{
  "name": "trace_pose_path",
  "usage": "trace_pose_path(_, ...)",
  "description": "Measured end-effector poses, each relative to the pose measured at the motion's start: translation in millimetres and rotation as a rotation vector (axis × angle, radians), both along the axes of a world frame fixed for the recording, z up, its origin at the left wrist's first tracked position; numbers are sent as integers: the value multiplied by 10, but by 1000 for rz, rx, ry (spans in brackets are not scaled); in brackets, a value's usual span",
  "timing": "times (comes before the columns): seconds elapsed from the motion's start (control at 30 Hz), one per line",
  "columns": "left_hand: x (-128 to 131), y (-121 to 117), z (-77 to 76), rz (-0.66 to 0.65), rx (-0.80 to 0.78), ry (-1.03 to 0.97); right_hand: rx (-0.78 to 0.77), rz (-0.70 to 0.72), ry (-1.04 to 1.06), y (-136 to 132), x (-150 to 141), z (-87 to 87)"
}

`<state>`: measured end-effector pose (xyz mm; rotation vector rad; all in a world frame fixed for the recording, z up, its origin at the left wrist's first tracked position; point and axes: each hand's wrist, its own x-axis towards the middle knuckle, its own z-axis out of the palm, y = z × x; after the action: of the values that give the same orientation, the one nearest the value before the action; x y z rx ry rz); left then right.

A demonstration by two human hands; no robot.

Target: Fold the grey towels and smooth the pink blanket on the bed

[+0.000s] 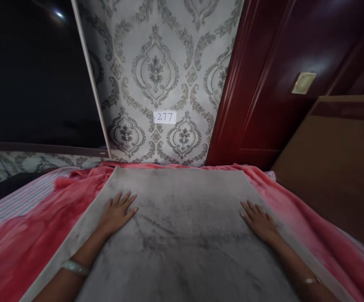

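Note:
A grey plush mat (185, 218) lies spread out in front of me, with darker smudges and faint creases in its pile. On its left part rests my left hand (117, 213), palm down with the fingers spread. My right hand (259, 220) lies flat near the right edge of the mat, fingers apart. Neither hand grips anything. Beneath the mat is a pink-red blanket (56, 218), showing along both sides and at the far edge.
A striped cloth (21, 205) shows under the blanket at left. Behind stand a dark television screen (37, 75), patterned wallpaper (155, 71) with a paper label "277" (165, 117), and a dark red wooden panel (273, 63). A large brown board (336, 167) leans at right.

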<state>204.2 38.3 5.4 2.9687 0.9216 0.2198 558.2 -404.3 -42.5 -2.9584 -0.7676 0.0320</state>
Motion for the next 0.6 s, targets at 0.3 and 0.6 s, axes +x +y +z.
trace_pose_path(0.3, -22, -101, 66, 24, 98, -80, 7, -269, -213, -1228, -1277, -404)
trace_pose_path(0.6, -427, -263, 129, 40, -27, 15, 38, -327, -302, -1070, -1498, -201)
